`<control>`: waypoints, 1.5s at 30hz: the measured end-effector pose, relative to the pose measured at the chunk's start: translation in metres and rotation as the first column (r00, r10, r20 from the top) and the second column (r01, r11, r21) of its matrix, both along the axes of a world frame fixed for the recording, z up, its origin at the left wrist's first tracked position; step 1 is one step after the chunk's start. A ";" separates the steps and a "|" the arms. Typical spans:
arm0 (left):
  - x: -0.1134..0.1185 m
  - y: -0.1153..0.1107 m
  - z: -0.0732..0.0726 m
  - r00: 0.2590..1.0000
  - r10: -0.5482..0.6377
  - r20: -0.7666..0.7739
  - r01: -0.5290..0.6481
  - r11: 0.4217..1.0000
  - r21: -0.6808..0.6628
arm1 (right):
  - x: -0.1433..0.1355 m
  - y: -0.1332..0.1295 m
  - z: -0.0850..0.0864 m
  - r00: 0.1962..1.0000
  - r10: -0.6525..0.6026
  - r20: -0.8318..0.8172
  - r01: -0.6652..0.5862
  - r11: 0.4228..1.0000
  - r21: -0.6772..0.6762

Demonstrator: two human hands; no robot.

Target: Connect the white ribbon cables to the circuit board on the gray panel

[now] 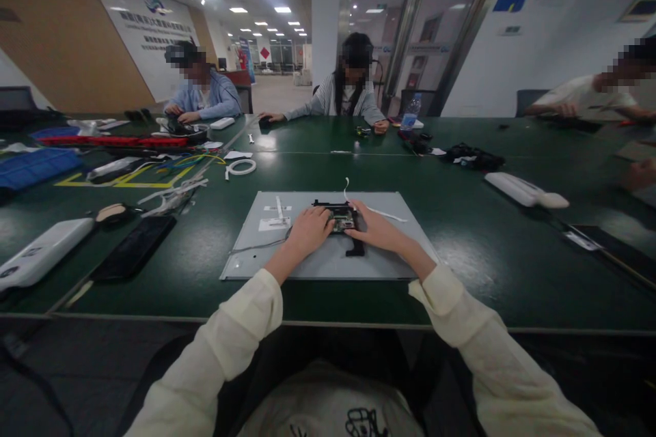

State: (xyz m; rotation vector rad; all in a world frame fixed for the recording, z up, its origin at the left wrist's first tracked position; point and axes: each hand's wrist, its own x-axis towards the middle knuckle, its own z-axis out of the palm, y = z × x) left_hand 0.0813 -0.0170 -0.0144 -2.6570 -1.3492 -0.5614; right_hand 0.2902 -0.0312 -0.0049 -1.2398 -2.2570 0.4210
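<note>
A black frame with a green circuit board in it lies on a flat grey panel in front of me. My left hand is on the left side of the frame, its fingers close together over the board's left edge. At the frame's right side is my right hand, its thumb and fingers around that edge. A grey cable runs left from near my left hand across the panel. White strips lie on the panel's left part and behind my right hand.
On the left are a white device, a black phone-like slab, cables and a blue tray. A white device lies on the right. Across the green table sit several people, with a bottle among them.
</note>
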 end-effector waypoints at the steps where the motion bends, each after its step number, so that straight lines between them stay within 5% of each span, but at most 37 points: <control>1: 0.001 0.000 0.000 1.000 0.004 0.002 -0.004 1.000 0.007 | 0.000 0.000 -0.001 1.000 0.001 -0.003 -0.001 1.000 -0.002; 8: 0.000 -0.002 0.003 0.985 0.026 0.171 -0.020 0.999 -0.035 | -0.001 0.004 0.003 0.961 -0.087 -0.261 0.107 0.992 0.061; 11: -0.005 -0.001 0.016 0.901 0.025 0.434 0.003 0.998 -0.065 | -0.002 0.003 0.014 0.894 -0.071 -0.442 0.061 0.997 -0.036; 15: -0.007 -0.006 0.036 0.768 -0.100 0.633 0.201 0.976 -0.089 | -0.006 -0.007 0.025 0.880 -0.002 -0.475 -0.084 0.983 -0.161; 20: -0.003 -0.017 0.042 0.783 -0.156 0.602 0.391 0.876 -0.282 | -0.011 -0.014 0.027 0.887 0.034 -0.460 -0.143 0.968 -0.204; 28: 0.003 -0.021 0.034 0.812 -0.152 0.563 0.391 0.859 -0.331 | -0.004 -0.009 0.024 0.963 -0.009 -0.270 -0.024 0.993 -0.119; 31: 0.007 -0.027 0.032 0.823 -0.150 0.548 0.383 0.858 -0.341 | -0.001 -0.009 0.025 0.945 -0.080 -0.318 0.055 0.995 -0.089; 37: 0.016 -0.038 0.027 0.769 -0.045 0.637 0.435 0.768 -0.470 | 0.002 -0.014 0.028 0.886 0.069 -0.459 -0.239 0.916 -0.322; 45: 0.015 -0.033 0.023 0.774 0.090 0.626 0.335 0.781 -0.527 | 0.006 -0.017 0.031 0.934 0.021 -0.357 -0.143 0.937 -0.317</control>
